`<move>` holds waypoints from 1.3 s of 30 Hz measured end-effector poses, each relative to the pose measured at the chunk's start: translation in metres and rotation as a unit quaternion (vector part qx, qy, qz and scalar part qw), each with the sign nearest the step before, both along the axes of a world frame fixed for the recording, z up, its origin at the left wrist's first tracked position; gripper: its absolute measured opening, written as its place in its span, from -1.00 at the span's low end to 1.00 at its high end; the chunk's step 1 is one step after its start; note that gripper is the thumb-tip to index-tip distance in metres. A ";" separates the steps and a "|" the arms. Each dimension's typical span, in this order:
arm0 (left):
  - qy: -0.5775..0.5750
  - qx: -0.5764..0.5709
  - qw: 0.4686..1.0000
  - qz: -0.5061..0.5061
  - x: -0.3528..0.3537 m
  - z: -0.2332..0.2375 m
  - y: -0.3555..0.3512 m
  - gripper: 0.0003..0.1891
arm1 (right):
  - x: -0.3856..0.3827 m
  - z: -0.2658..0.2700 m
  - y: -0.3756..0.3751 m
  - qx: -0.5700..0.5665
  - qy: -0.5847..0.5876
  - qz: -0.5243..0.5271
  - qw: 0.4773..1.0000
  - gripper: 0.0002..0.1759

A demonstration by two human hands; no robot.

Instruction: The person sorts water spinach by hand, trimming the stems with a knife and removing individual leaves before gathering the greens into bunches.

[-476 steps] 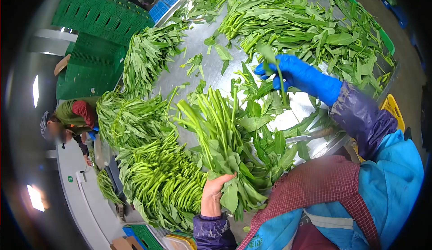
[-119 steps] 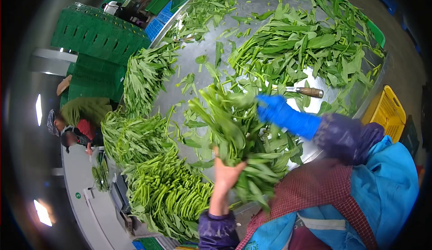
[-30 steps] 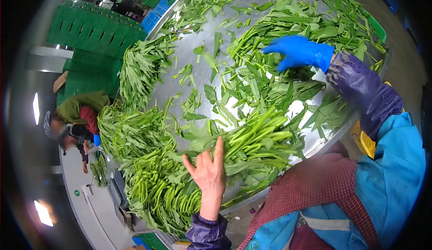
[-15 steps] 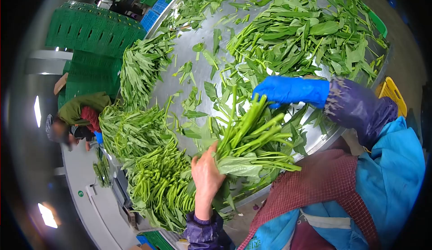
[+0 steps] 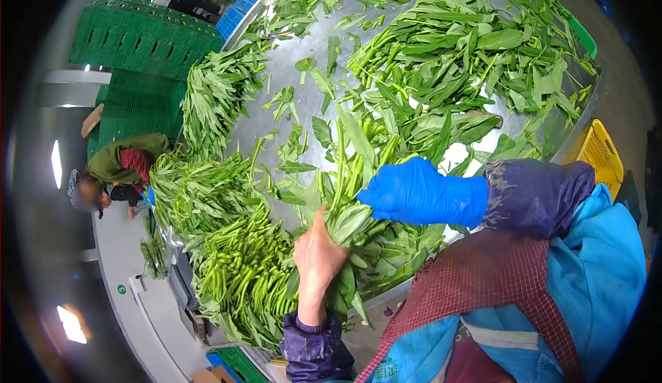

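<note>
My bare left hand (image 5: 318, 253) is wrapped round a bunch of water spinach (image 5: 350, 223), long leaves and pale green cut stems. My right hand (image 5: 414, 191), in a blue glove, is closed against the same bunch from the right; its fingertips are partly hidden by leaves. Beside my left hand lies a stack of water spinach (image 5: 245, 269) with its stem ends facing me. Beyond my right hand, a loose heap of water spinach (image 5: 441, 52) covers part of the metal table (image 5: 293, 73).
More bundled greens (image 5: 214, 107) line the table's left edge. Green crates (image 5: 141, 35) are stacked behind them. At the left, another person (image 5: 131, 159) bends over a pale counter (image 5: 121, 259). A yellow basket (image 5: 600, 154) stands at the right.
My gloved right hand has moved down and left from the loose heap onto the bunch. The bunch has turned more upright in my left hand, which has barely shifted.
</note>
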State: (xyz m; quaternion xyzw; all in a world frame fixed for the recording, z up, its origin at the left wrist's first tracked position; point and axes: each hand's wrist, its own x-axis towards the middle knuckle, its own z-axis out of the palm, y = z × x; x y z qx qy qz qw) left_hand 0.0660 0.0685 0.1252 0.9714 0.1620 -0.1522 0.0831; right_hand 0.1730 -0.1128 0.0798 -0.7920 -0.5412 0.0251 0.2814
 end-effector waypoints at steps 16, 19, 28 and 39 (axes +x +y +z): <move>-0.019 -0.210 0.971 0.113 -0.025 -0.027 0.030 -0.31 | 0.118 0.003 -0.130 0.066 0.285 -0.188 0.938 -0.62; -0.062 -0.289 0.947 0.128 -0.028 -0.051 0.042 -0.29 | 0.068 -0.011 -0.092 0.036 0.245 -0.037 0.968 -0.35; -0.101 -0.091 0.986 0.100 -0.021 -0.016 -0.008 -0.22 | 0.017 -0.025 -0.001 0.125 0.552 -0.003 0.824 -0.58; -0.101 -0.444 0.865 0.210 -0.045 -0.041 0.031 -0.48 | 0.099 -0.017 -0.082 0.152 0.447 -0.109 0.875 -0.66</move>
